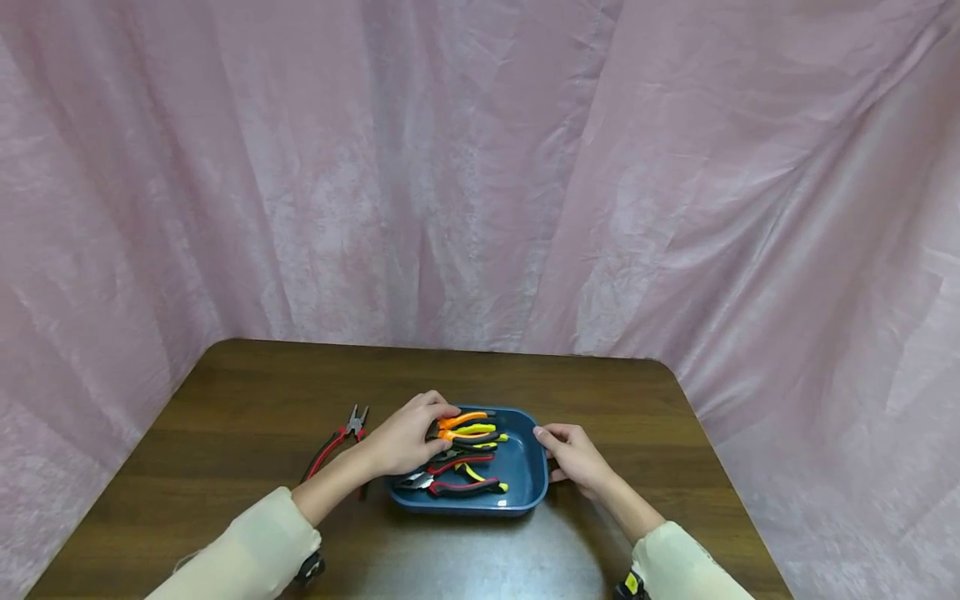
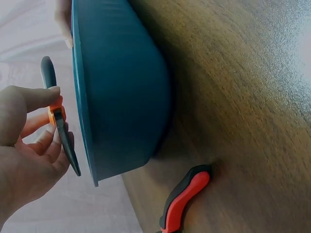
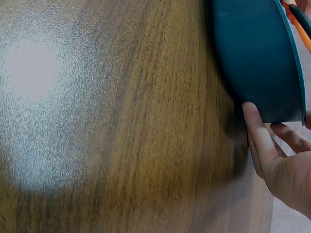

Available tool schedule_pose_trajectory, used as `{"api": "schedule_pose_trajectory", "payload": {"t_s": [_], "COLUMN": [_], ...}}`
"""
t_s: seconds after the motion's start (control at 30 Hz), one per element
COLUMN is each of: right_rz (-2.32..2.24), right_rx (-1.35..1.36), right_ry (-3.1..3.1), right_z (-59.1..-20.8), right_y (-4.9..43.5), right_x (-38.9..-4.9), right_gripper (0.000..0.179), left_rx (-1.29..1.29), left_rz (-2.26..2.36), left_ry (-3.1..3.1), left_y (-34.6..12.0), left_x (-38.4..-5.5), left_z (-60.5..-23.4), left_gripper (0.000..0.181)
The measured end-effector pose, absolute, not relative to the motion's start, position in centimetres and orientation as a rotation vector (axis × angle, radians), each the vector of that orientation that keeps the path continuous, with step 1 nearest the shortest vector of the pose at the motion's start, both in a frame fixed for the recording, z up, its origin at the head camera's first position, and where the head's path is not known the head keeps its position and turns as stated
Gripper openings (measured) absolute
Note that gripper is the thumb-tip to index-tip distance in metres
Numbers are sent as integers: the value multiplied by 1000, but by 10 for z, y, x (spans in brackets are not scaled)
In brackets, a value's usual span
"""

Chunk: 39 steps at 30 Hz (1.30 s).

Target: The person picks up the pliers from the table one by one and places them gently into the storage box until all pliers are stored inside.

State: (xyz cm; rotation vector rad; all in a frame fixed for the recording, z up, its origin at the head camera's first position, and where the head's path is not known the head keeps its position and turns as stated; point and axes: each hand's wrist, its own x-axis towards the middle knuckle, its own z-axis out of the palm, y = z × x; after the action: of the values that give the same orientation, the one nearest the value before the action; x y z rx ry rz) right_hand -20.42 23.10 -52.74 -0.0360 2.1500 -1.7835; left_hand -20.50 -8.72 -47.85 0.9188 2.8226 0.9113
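My left hand (image 1: 408,435) pinches a pair of orange-and-black pliers (image 2: 57,111) between thumb and fingers. In the left wrist view these pliers are held above the rim of a blue tray (image 1: 527,471). Inside the tray lie red-and-black pliers (image 1: 465,487) and yellow-and-black pliers (image 1: 480,430), partly overlapping; how many is hard to tell. At the tray's right end, my right hand (image 1: 579,458) holds the edge, thumb at the rim and fingers against the outer wall (image 3: 272,104).
Another pair of red-and-black pliers (image 1: 327,454) lies on the brown wooden table (image 1: 600,392), left of the tray and partly hidden by my left forearm. Pink curtains (image 1: 480,208) hang behind the table and along its sides.
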Motion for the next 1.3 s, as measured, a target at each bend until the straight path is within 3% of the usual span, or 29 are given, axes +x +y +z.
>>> {"api": "schedule_pose_trajectory", "payload": {"t_s": [0.53, 0.83, 1.3], "right_rz": [-1746, -1762, -1757], "right_rx": [-23, -19, -23], "right_ry": [2178, 2169, 2176], "right_z": [-508, -529, -529], "right_y": [227, 229, 230], "right_x": [-194, -202, -203], "right_gripper": [37, 45, 46], "left_rx": [940, 931, 879], "left_rz": [859, 775, 707], "left_ry": [2791, 2788, 2738], "left_y": [-77, -73, -71], "left_x": [-207, -209, -214], "left_z": [-489, -496, -501], "left_gripper": [45, 44, 43]}}
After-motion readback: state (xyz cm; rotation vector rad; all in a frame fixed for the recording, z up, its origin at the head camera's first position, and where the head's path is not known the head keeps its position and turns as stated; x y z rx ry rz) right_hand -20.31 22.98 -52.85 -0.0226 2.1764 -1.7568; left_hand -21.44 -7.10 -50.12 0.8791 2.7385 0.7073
